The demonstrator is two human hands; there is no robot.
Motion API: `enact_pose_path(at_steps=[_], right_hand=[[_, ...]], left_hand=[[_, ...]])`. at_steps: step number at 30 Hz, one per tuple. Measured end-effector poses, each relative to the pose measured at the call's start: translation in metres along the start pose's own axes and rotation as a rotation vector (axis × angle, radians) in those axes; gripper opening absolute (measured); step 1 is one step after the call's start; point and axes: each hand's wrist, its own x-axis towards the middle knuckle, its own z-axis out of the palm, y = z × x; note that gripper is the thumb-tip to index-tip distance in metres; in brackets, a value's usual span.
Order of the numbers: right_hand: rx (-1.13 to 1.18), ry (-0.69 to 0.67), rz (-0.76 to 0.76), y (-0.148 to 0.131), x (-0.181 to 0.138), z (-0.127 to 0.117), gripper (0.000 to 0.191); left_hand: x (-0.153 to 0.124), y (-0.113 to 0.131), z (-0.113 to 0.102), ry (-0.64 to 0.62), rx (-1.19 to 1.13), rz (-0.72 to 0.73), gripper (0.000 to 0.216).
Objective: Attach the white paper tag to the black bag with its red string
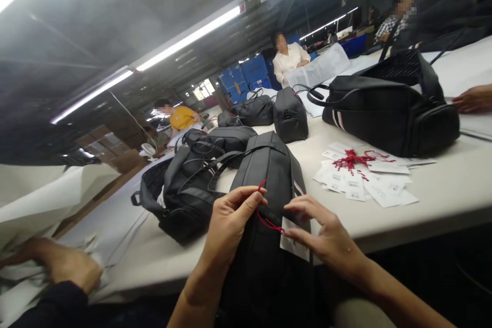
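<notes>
My left hand pinches one thin, looped red cord. My right hand has parted fingers, its thumb at the single white tag; I can't tell whether it grips. That tag hangs tilted over the near black bag, one of at least six around the worktop. Right, one tag pile overlaps beyond counting.

White tag tilted on red cord, over black striped bag.
</notes>
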Motion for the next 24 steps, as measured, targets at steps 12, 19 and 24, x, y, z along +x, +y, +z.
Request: enact_pose_path(at_steps=[12, 19, 24], right_hand=[[-0.076, 0.121, -0.214, -0.019, 0.019, -0.008, 0.015], [-0.218, -0.004, -0.349, -0.044, 0.057, -0.012, 0.016], [-0.241, -0.055, -0.281, -0.046, 0.057, -0.013, 0.013]], left_hand=[[-0.001, 0.000, 0.002, -0.010, 0.112, 0.026, 0.025], [-0.004, 0.004, 0.005, 0.006, 0.321, 0.108, 0.020], [-0.003, 0.006, 0.007, 0.012, 0.446, 0.179, 0.016]])
